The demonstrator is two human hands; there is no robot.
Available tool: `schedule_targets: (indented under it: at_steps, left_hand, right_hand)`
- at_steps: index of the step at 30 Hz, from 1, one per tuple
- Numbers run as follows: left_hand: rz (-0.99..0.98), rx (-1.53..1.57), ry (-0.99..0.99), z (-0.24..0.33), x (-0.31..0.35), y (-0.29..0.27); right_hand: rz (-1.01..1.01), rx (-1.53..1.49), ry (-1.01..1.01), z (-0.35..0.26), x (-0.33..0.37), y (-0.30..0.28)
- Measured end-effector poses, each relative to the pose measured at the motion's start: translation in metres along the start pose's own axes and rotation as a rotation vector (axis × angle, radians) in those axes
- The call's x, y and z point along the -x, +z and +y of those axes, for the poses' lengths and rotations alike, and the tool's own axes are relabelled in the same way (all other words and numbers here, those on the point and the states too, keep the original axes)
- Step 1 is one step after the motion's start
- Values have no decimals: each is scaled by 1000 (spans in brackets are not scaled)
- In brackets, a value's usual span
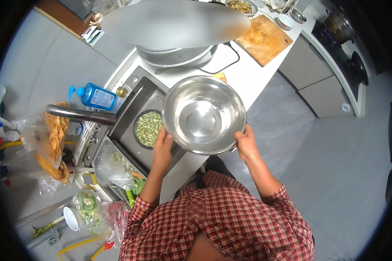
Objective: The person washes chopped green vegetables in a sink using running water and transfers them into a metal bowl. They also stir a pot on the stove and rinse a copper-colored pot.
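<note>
A wide stainless steel bowl [200, 119] is held up in front of me, over the right side of the sink and the counter's edge. My left hand [163, 142] grips its rim at the lower left, and my right hand [245, 141] grips it at the lower right. The inside is shiny and shows no food. Just left of the bowl, a dark round container [149, 128] full of chopped green pieces sits in the grey sink [139, 93].
A metal faucet [80, 114] reaches over the sink, beside a blue soap bottle [98, 96]. Bagged vegetables [113, 167] lie near the sink's front. A large pot [174, 56], a wooden cutting board [264, 40] and a cable [224, 67] occupy the counter. Another pot [339, 27] stands on the stove.
</note>
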State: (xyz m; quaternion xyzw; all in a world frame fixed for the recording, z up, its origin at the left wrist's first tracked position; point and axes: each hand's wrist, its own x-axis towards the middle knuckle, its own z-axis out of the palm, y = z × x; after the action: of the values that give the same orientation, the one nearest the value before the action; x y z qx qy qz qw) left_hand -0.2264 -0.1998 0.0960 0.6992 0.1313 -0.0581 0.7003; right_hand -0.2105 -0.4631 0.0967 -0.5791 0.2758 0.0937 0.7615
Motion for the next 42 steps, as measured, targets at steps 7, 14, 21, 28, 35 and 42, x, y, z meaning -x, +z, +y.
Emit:
schedule_targets:
  at_steps: [7,14,21,28,35,42]
  left_hand:
    - [-258,9,38,-2,-5,50]
    - [-113,-141,24,-41,22,36]
    - [131,81,-62,-78,62,-18]
    - [178,202,-55,-82,76,-23]
    - [87,-11,-75,-89,101,10]
    - [-251,-133,-137,-85,118,101]
  right_hand:
    - [102,45,-105,-3,-41,-41]
    - [85,-110,-1,-5,-34,-45]
    - [86,-249,196,59,7,-101]
    - [34,-26,305,79,71,-77]
    - [157,-70,358,84,93,-113]
    - [34,24,299,86,72,-160]
